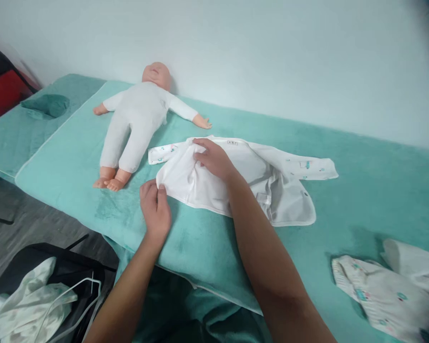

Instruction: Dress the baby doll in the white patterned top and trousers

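A white baby shirt [218, 188] lies spread open on the green-covered bed, its pale inner side up and its two printed sleeves stretched out to either side. My left hand [155, 207] pinches the shirt's left front edge between thumb and fingers. Higher up, near the collar, my right hand [216, 158] has its fingers bent on the fabric and appears to grip it; the fingertips are partly hidden. My right forearm covers part of the shirt's lower hem. Beyond the shirt, to the left, a baby doll [137, 121] with a white cloth body lies on its back, arms spread.
Printed baby clothes [386, 290] lie crumpled at the bed's right front. The green bed [75, 147] runs along a pale wall [271, 57]. At lower left, a black chair [67, 257] holds a crumpled pale cloth [35, 305] and a white hanger [82, 282].
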